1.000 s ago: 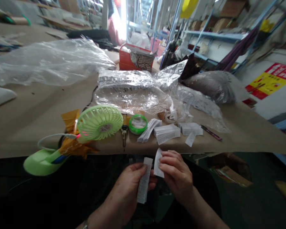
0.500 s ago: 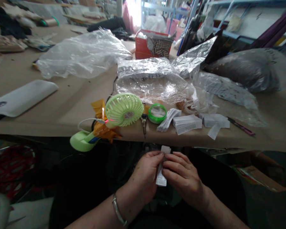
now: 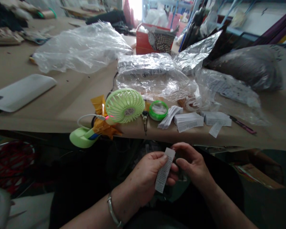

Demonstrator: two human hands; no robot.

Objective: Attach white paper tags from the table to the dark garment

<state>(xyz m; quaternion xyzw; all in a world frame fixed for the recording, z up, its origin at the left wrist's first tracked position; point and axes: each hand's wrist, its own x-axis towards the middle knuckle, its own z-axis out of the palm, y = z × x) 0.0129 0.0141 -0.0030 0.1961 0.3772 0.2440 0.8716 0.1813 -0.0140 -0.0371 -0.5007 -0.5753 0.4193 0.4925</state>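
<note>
A narrow white printed label strip (image 3: 165, 171) lies tilted in my left hand (image 3: 149, 173), with the thumb on its face and the fingers curled behind it. My right hand (image 3: 195, 165) is just to the right of the strip's upper end, thumb and index finger apart with a gap between them. On the table edge beyond are stacks of white labels (image 3: 189, 121), a second stack (image 3: 218, 119) and a fanned bundle (image 3: 171, 116). A green round tin (image 3: 158, 110) stands left of them.
A green fan (image 3: 125, 106) stands at the table edge (image 3: 50, 125), beside a small screwdriver-like tool (image 3: 145, 122). Clear plastic bags (image 3: 154, 76) lie behind. A purple cutter (image 3: 243, 125) is at the right, a white flat object (image 3: 21, 92) at the left.
My right hand has come away from the strip and moved right, its thumb and index finger now parted. The strip has tilted to the right at its top, showing more of its printed face.
</note>
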